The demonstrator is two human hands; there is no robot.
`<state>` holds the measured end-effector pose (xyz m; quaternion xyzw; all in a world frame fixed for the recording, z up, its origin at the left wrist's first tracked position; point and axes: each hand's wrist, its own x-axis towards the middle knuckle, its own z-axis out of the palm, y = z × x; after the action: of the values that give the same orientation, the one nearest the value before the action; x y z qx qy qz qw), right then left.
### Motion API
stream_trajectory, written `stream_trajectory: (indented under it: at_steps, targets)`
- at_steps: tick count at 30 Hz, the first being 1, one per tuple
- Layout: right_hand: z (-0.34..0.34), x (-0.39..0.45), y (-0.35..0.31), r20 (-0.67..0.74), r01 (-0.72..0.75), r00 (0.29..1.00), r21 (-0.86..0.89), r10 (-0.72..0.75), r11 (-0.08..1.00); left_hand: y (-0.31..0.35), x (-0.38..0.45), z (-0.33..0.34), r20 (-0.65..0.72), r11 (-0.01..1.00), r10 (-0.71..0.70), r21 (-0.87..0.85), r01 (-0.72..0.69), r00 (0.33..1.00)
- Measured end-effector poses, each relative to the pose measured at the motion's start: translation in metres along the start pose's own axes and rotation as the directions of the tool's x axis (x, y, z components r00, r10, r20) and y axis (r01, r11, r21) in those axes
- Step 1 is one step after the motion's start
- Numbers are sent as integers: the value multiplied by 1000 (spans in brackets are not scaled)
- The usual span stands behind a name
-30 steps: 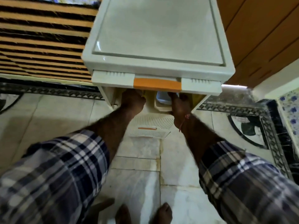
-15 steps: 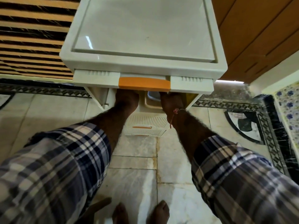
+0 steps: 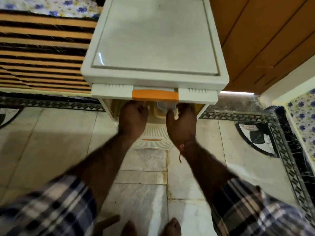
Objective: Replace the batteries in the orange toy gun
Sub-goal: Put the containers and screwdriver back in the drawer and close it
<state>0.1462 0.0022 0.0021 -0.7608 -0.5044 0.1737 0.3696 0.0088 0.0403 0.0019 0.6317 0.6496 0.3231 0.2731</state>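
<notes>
Reaching: both hands go into an open drawer [image 3: 154, 97] of the plastic drawer unit [image 3: 155, 40], presumably hunting the gun or batteries.
Left hand [image 3: 133, 119]: knuckles up, fingers hidden under the drawer front; cannot tell their state.
Right hand [image 3: 181, 123]: fingers curled round a pale object [image 3: 176, 114] (unidentifiable).
Orange toy gun: not visible.
Small container [image 3: 166, 106]: between the hands, inside.
</notes>
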Motion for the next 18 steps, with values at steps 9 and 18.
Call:
stream_trajectory:
  at_steps: [9, 18]
  targets:
    - [-69, -35, -85, -41, 607, 759, -316, -650, 729, 58, -57, -86, -173, 761, 593, 440, -477, 787]
    - [-69, -13, -99, 253, 493, 870, -469, -424, 733, 80, -27, -89, 168, 722, 380, 561, -406, 909]
